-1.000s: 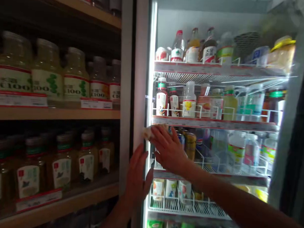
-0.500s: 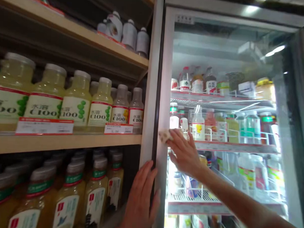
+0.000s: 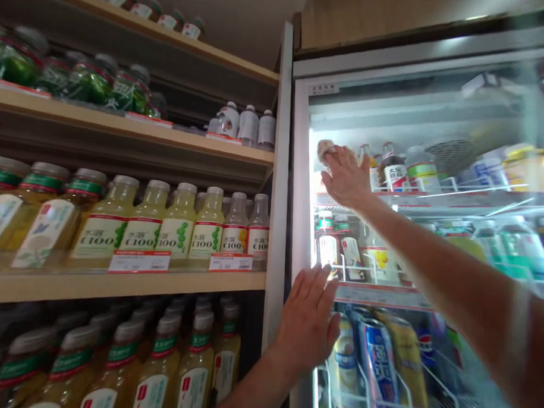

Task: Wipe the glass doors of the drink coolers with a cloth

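Note:
My right hand reaches up and presses a small pale cloth against the glass door of a lit drinks fridge, near its upper left corner. Its fingers lie on the cloth. My left hand lies flat and open on the fridge's grey left frame, fingers spread, holding nothing. Behind the glass stand bottles on the top wire shelf and cans lower down.
To the left, wooden shelves carry rows of yellow C100 juice bottles, tea bottles below, green bottles and white bottles above. Red-and-white price tags line the shelf edge.
My right hand slid the cloth up the glass from the middle shelf level to the top shelf level. The left hand stayed on the frame. The view tilted upward.

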`<state>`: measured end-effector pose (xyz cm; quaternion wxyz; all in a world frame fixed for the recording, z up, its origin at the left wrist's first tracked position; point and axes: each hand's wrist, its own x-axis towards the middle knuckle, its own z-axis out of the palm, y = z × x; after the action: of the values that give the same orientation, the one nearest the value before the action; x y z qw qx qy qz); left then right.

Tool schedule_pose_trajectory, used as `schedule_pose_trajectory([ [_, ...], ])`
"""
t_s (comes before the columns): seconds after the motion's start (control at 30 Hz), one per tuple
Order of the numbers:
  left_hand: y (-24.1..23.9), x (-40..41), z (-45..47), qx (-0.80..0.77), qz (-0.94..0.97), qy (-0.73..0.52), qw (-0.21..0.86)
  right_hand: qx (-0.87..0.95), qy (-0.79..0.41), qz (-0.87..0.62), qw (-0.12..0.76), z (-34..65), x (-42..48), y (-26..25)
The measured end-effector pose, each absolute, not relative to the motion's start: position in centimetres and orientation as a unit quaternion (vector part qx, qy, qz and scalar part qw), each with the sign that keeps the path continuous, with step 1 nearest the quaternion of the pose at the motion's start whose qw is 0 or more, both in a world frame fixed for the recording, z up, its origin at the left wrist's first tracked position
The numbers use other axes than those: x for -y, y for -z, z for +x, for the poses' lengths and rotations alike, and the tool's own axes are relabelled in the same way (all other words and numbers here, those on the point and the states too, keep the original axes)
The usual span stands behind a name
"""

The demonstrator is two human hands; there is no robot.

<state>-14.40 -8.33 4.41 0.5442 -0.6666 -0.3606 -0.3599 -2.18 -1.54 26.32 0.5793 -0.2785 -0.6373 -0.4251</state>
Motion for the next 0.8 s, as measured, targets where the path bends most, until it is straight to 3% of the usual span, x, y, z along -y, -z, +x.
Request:
schedule_pose_trajectory([
  [0.23, -4.2, 6.5, -13.6, 0.377, -0.582, 0.357, 0.626, 0.712, 0.494, -0.187, 0.463, 0.4, 0.9, -23.1],
  [0.43, -9.6, 4.0, -11.2, 0.435, -0.488, 0.428, 0.624, 0.646, 0.412, -0.284, 0.576, 3.4, -0.1, -27.0],
  [0.6, -10.7, 3.3, -11.2, 0.386, -0.470, 0.486, 0.628, 0.727, 0.501, -0.110, 0.457, 3.7, 0.0, -23.6],
  [0.8, -9.5, 3.6, -11.4, 0.412, -0.437, 0.506, 0.619, 0.694, 0.444, -0.181, 0.538, 5.2, -0.8, -24.2],
])
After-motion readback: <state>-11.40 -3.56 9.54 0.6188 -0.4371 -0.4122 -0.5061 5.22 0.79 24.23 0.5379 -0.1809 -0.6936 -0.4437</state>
